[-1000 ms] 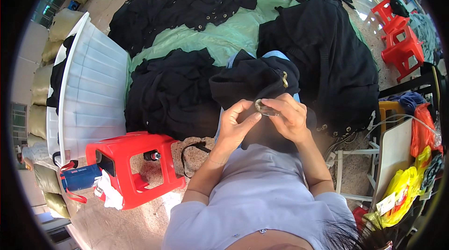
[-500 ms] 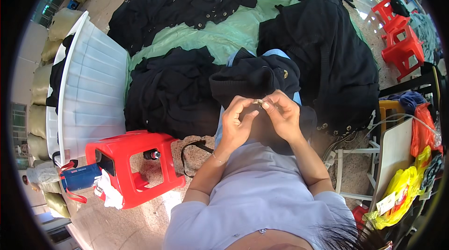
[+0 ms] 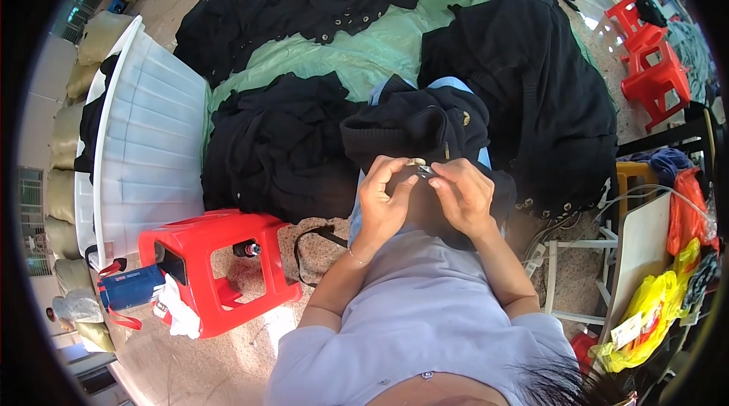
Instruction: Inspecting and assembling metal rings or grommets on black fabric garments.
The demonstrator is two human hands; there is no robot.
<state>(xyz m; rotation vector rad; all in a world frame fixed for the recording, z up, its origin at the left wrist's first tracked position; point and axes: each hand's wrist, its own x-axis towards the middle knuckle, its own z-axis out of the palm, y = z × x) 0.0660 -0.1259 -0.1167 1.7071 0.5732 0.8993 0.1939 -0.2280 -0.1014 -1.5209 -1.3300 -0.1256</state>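
Across my lap lies a black knit garment (image 3: 402, 129) with a ribbed edge and a gold-coloured button (image 3: 465, 118) on its upper side. My left hand (image 3: 383, 197) is closed in a pinch, a second gold-coloured button (image 3: 416, 162) at its fingertips. Close beside it, my right hand (image 3: 467, 193) is also pinched. A small dark, shiny piece (image 3: 426, 171) shows between the two hands, at the right fingertips; its kind is too small to make out. Fingers and cloth hide whether thread runs between them.
Heaps of black garments (image 3: 281, 148) lie ahead on a green sheet (image 3: 357, 61). To the left are a large white tub (image 3: 152, 140) and a red stool (image 3: 220, 235) bearing a blue box (image 3: 130, 289). At right stand a pale board (image 3: 642, 262) and a yellow bag (image 3: 653, 307).
My right hand has shifted slightly right and down, its fingertips parting from the left ones. The small dark, shiny piece now shows between them. The left hand has barely moved.
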